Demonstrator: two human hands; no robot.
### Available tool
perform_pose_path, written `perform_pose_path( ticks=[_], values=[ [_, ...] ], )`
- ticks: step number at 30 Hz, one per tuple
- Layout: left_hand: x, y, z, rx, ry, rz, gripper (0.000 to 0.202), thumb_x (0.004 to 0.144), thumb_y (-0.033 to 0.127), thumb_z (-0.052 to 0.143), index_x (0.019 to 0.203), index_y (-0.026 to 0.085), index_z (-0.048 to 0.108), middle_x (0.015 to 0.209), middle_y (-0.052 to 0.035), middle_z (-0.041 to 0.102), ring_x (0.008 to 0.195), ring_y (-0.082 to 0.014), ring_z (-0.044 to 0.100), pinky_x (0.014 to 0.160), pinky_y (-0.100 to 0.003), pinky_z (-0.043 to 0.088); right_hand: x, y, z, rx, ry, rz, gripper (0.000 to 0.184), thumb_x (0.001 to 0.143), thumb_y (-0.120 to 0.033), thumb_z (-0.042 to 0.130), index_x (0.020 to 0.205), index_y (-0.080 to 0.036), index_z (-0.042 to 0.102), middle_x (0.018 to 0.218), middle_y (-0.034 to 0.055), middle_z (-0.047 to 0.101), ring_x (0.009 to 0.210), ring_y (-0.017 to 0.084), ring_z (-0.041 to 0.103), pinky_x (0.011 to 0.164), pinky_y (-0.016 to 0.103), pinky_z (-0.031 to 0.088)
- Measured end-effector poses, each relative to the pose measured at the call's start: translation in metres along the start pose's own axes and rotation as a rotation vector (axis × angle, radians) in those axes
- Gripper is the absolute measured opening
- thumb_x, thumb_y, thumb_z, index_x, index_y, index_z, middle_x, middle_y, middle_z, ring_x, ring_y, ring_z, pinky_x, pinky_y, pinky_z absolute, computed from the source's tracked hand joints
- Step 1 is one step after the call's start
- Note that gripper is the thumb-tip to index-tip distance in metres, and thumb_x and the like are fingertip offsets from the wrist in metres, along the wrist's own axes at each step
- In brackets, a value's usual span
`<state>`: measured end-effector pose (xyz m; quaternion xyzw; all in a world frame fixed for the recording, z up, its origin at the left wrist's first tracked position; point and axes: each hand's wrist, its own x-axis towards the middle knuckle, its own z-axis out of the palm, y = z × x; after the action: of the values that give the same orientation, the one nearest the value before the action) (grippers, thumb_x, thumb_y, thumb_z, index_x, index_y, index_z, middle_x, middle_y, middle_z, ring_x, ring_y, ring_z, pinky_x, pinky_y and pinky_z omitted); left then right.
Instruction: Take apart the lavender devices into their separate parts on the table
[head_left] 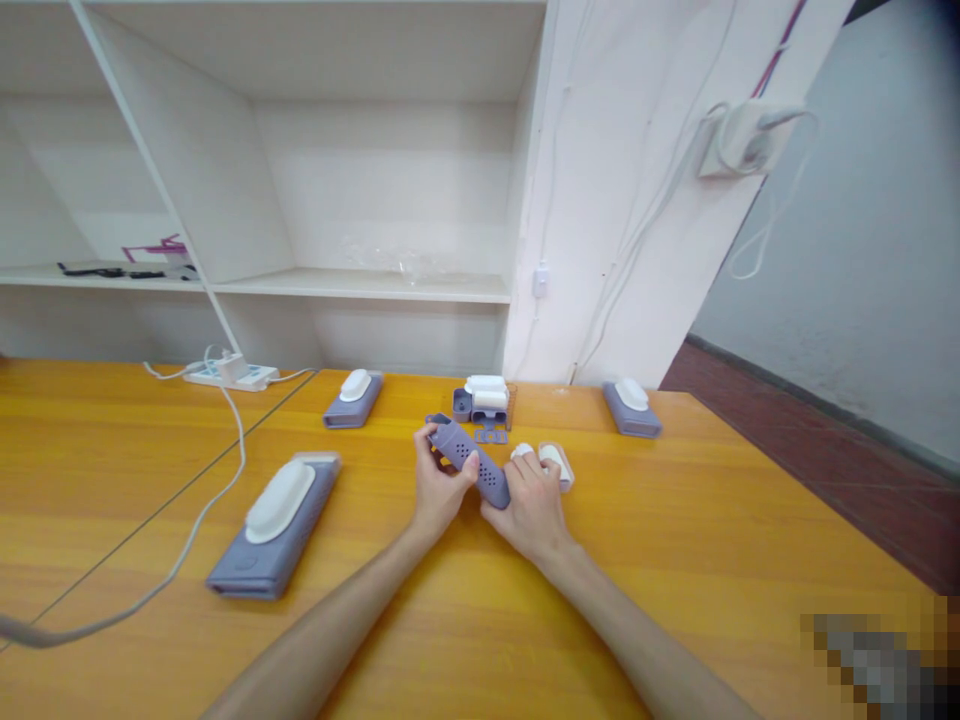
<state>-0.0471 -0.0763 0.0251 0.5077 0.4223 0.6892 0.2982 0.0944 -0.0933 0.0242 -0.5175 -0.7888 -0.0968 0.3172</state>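
From my distant place I see a white shelf unit (386, 160) behind a wooden table (675, 560); the table carries all the other things which I tell here; one violet-grey device with white top (281, 510) lies at left, nearer to me, a similar far left device (354, 398) lies close to the back edge, and a far right device (632, 407) lies well apart from it; a white power strip (259, 378) rests at the back left, and its cable runs toward me.

My view shows the left hand (442, 485) closed around a violet casing (476, 465), its thumb pressing on the holed face; the right hand (536, 500) has curled fingers and is at the lower end of this casing, but I cannot tell how firmly it holds, or what; the casing is tilted, between both hands, near the table's middle; behind it are white parts (487, 390) with a small violet box (461, 404) beside them; one white piece (556, 465) shows just beside the right fingers.
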Motion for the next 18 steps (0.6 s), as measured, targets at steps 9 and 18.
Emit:
perform_pose_path(
  ticks=[9, 18],
  values=[
    [0.013, -0.01, -0.001, -0.015, 0.053, -0.057, 0.041, 0.073, 0.036, 0.065, 0.1, 0.022, 0.037, 0.086, 0.0012, 0.047, 0.073, -0.011, 0.05, 0.068, -0.023, 0.045, 0.015, 0.018, -0.008, 0.206, -0.132, -0.117, 0.013, 0.071, -0.023, 0.062, 0.076, -0.019, 0.05, 0.083, 0.0023, 0.056, 0.085, 0.02, 0.045, 0.076, 0.032, 0.03],
    [0.0, -0.001, 0.002, 0.028, 0.04, 0.062, 0.053, 0.072, 0.032, 0.066, 0.115, 0.025, 0.036, 0.115, -0.0056, 0.044, 0.092, -0.0145, 0.053, 0.078, -0.026, 0.046, 0.002, 0.008, -0.001, 0.068, -0.038, 0.022, 0.018, 0.069, -0.029, 0.061, 0.081, -0.019, 0.052, 0.085, 0.0042, 0.057, 0.09, 0.024, 0.048, 0.082, 0.038, 0.029]
  ],
)
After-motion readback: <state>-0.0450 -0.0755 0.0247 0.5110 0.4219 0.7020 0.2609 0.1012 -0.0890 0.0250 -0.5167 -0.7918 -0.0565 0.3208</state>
